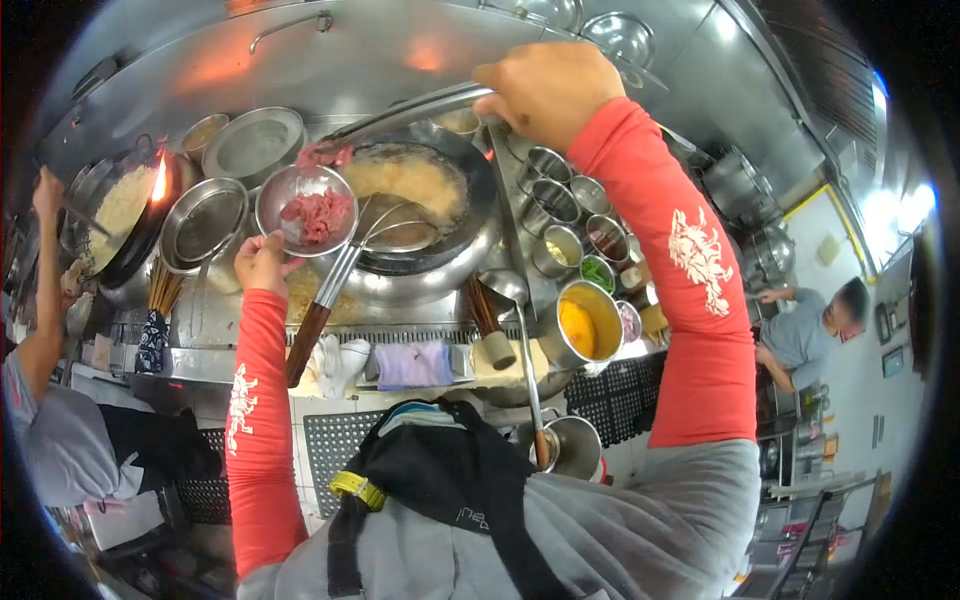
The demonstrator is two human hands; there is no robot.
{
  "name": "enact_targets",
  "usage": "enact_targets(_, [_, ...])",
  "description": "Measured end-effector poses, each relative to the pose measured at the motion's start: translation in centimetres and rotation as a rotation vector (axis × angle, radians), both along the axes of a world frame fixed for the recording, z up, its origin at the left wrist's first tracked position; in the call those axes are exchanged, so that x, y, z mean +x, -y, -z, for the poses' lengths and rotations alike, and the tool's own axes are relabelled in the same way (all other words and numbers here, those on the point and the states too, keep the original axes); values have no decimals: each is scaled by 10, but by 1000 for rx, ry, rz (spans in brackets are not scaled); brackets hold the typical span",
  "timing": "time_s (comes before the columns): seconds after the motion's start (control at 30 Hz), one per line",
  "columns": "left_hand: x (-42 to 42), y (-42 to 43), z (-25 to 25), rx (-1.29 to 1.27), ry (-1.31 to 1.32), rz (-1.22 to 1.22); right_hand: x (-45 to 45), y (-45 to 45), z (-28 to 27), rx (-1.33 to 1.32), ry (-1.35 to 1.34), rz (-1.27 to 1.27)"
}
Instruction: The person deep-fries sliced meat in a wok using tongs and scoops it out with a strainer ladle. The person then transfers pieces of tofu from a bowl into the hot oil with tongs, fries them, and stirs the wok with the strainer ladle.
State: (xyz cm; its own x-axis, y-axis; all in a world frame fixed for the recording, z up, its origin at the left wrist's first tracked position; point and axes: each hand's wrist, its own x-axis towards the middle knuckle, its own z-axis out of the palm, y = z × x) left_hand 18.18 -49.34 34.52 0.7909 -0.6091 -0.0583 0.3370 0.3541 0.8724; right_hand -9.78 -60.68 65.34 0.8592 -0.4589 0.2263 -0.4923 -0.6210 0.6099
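My left hand (262, 265) has its fingers closed on the rim of a metal bowl (268, 212) with raw red meat (320, 216) in it. High in the view, my right hand (555, 90) is wrapped round long metal tongs (430, 103), whose far end reaches down to the left. Pieces of meat show at that end, just above the bowl. Right of the bowl, a wok (480, 190) holds bubbling yellowish liquid (410, 180). A wire strainer (395, 225) with a wooden handle lies across the wok's near left edge.
A ladle (503, 287) and a pot of orange liquid (577, 325) stand right of the wok, near several metal containers (550, 203). Bamboo sticks (163, 290) and a sieve (204, 225) are at left. A co-worker (60, 430) tends a flaming wok; another person (815, 335) stands far right.
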Motion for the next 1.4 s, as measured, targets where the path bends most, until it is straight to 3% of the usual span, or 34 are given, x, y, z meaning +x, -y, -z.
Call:
enact_targets(0.1, [12, 3, 22, 36, -21, -14, 9, 32, 22, 48, 22, 85])
enact_targets(0.23, [17, 4, 27, 29, -54, -73, 36, 89, 115, 186, 61, 176])
enact_targets(0.3, [12, 1, 21, 61, -52, -108, 37, 108, 136, 261, 129, 290])
enact_targets(0.4, [21, -9, 29, 59, 56, -116, 19, 82, 78, 264, 93, 399])
enact_targets(0.47, [18, -14, 25, 45, 81, -149, 2, 73, 57, 119, 167, 183])
enact_targets(0.53, [24, -16, 18, 43, 122, -170, 3, 18, 23, 69, 33, 190])
enact_targets(0.6, [21, -8, 20, 0, 171, -141, -5, -2, 25, -33, 45, -112])
enact_targets(0.77, [-1, -1, 11, -49, 114, 7, 10, -22, 53, -114, -145, -91])
enact_targets(0.9, [2, -6, 7, 11, 122, -14, 11, -35, 29, -31, -78, -48])
enact_targets(1.07, [-8, -6, 7, -56, 103, 36, 18, -17, 64, -6, -40, -142])
enact_targets(1.4, [18, -15, 35, 41, 56, -89, 5, 5, 21, 29, 54, 35])
